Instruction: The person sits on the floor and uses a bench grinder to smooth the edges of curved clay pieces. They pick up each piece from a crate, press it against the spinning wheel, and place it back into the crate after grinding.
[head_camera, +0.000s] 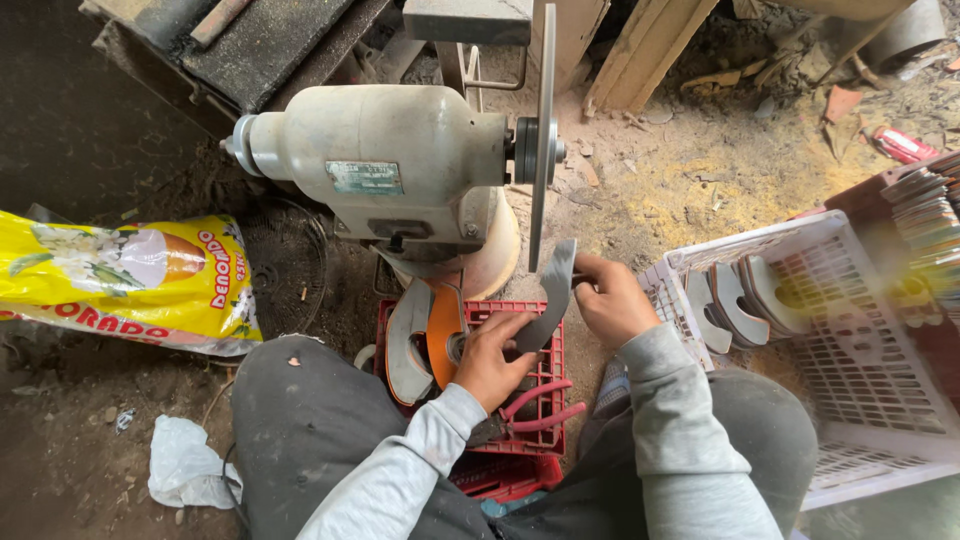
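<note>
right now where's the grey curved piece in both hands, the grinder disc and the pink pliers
grey curved piece (553, 290), head view, on its upper blade between the hands
grinder disc (541, 150), head view, on the thin edge of the wheel
pink pliers (545, 408), head view, on the handles

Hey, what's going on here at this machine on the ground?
A seated person holds a flat grey curved piece in both hands, the left hand at its lower end and the right hand near its top, close to the thin disc of a bench grinder. A red crate with pink-handled pliers sits below; a white basket to the right holds similar pieces.
</note>
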